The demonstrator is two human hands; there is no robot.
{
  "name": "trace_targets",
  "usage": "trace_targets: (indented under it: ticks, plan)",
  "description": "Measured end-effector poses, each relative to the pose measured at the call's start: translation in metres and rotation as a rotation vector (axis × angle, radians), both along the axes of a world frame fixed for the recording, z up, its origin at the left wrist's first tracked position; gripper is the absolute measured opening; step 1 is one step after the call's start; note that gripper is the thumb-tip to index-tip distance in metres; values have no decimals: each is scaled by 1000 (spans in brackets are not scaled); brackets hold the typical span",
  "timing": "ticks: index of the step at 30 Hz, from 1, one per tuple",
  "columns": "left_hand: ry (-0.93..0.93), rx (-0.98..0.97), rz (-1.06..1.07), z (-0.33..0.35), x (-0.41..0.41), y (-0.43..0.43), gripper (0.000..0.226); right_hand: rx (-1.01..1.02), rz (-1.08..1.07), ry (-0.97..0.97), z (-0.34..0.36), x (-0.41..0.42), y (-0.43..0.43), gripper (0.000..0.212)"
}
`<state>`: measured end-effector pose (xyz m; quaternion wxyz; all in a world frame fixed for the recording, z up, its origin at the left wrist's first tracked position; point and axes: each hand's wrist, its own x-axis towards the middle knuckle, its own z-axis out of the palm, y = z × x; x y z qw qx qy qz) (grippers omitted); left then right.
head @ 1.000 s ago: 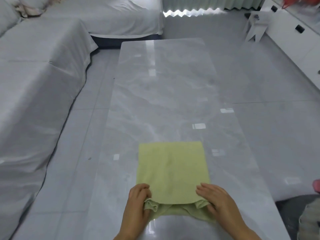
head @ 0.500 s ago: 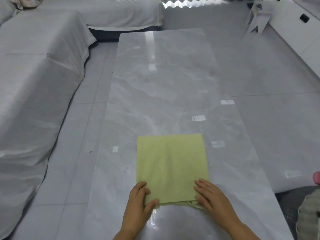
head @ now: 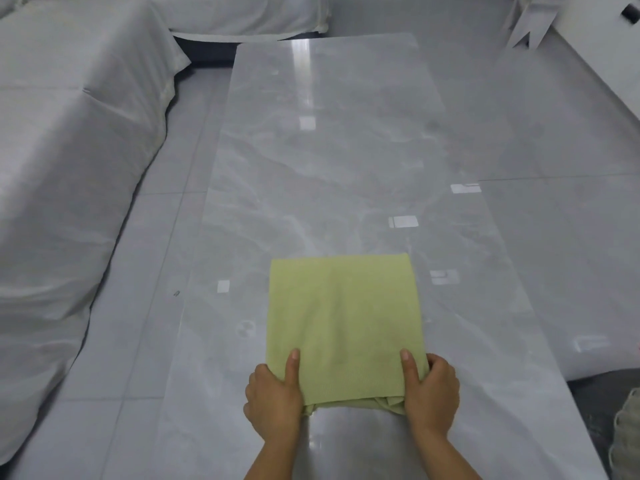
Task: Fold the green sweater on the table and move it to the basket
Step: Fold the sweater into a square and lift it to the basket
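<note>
we are pinching the folded pale green knit sweater (head: pixel 346 317) at its near corners: left grip (head: pixel 273 400) and right grip (head: pixel 431 396), flat a moment ago, are now curling under it, thumbs on top. it is lying on the glossy grey table (head: pixel 329 150), probably ready for lifting.

Pale green sweater (head: pixel 344 320) folded into a flat rectangle, lying on the table's (head: pixel 329 150) near end

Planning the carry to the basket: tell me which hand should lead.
Right, probably: the right hand and left hand each grip a near corner of the green sweater, but what looks like the basket sits at the right edge.
</note>
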<state>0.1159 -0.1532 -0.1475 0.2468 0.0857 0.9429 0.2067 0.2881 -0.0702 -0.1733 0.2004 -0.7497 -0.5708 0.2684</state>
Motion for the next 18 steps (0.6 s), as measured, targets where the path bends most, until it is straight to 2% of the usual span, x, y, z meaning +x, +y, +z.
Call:
trace_targets:
  ticks: [3, 6, 9, 12, 14, 15, 16, 18]
  plan:
    - [69, 29, -53, -1, -2, -7, 47, 33, 50, -5, -2, 4, 0, 61]
    - [91, -3, -108, -2, -4, -9, 42, 82, 66, -39, 1, 4, -3, 85]
    - [81, -23, -128, -5, -4, -12, 36, 96, 99, -83, 1, 4, -2, 99]
    - [22, 41, -48, -2, -1, -14, 32, 73, 127, -64, 5, 6, 0, 109]
    - [69, 161, 12, 3, -2, -12, 57, 91, 141, -45, 9, 5, 1, 100]
    - [146, 213, -18, 7, -3, -8, 73, 131, 162, -77, 10, 2, 3, 86]
    - [230, 248, -97, 8, -4, -1, 78, 181, 202, -118, 11, -3, 6, 73]
    - [383, 275, -352, 6, -6, 18, 67, 278, 343, -170, 13, -19, 16, 59]
